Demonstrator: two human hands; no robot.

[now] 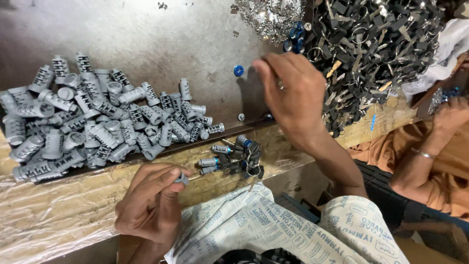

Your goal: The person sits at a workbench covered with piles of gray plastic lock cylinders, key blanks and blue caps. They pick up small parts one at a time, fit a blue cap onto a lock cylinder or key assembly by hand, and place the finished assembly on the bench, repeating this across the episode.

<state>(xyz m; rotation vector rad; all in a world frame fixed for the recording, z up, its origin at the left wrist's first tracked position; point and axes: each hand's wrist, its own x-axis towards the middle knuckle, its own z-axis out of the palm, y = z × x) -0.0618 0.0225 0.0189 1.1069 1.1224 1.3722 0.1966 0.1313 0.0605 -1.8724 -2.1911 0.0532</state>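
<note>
Grip: your left hand (151, 205) pinches one grey lock cylinder (181, 179) between thumb and fingers at the worktop (58, 215) edge; right hand (293, 95), fingers loosely spread, empty, reaches over the black key pile (371, 44). Hold the cylinder steady, open end exposed; pick one key cleanly.
</note>
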